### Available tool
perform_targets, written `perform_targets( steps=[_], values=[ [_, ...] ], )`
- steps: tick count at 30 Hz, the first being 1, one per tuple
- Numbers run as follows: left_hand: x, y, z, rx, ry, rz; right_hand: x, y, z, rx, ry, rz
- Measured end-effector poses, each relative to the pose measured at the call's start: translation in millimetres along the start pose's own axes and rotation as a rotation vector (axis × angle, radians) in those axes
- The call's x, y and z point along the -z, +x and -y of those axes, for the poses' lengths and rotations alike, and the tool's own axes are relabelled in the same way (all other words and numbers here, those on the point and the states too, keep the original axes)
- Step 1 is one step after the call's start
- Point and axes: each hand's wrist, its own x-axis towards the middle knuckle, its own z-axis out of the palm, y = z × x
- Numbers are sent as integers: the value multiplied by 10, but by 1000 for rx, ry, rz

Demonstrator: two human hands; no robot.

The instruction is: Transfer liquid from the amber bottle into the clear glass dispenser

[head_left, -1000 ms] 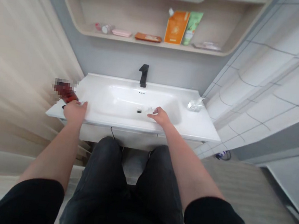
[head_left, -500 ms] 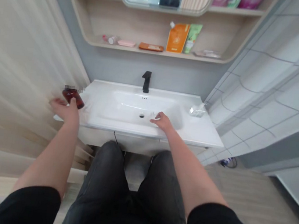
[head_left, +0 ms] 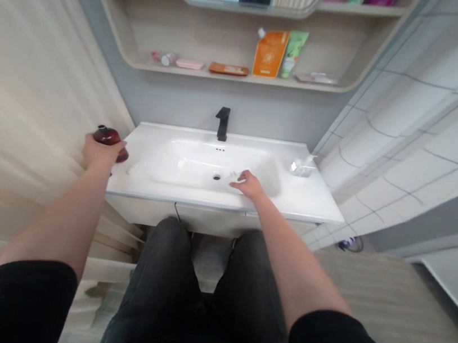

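At the left end of the white counter, my left hand (head_left: 101, 152) is closed around a dark red-brown bottle (head_left: 108, 135). The bottle leans, with its dark neck pointing up and left, and part of its body is hidden behind my fingers. Over the right half of the white sink basin (head_left: 194, 175), my right hand (head_left: 249, 186) pinches a small whitish, see-through piece (head_left: 234, 175). That piece is too blurred to name. The black faucet (head_left: 223, 124) stands behind the basin, and the drain hole (head_left: 217, 177) lies left of my right fingertips.
A clear square bottle with a pump top (head_left: 301, 167) stands at the counter's right end. Above, a shelf (head_left: 175, 68) holds an orange pouch (head_left: 270, 54), a green tube (head_left: 293, 54) and small items. A pale curtain (head_left: 30, 98) hangs close on the left; white tiles (head_left: 413, 135) rise on the right.
My left hand has closed around the bottle from below and left, where its fingers were spread and blurred before. The bottle has shifted slightly left and up. My right hand stays over the basin.
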Motion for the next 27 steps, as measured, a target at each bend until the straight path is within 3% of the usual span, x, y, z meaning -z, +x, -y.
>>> perform_targets(
  steps=[2,6,13,18,27],
  values=[
    [-47,-22,-191,40,-33,-34,-6,18,-11,-1,-6,8],
    [-265,-263,-649,-101,-193,51,-20,36,-28,-9,-27,15],
    [-1010,-1212,-1171,-206,-355,331,-19,18,-4,-62,-65,10],
    [-1423,-1666,-1215,-202,-353,513,-26,25,-6,-75,-63,9],
    [-1652,-1801,-1083,-349,-181,740,-8,18,16,-54,-64,55]
  ],
)
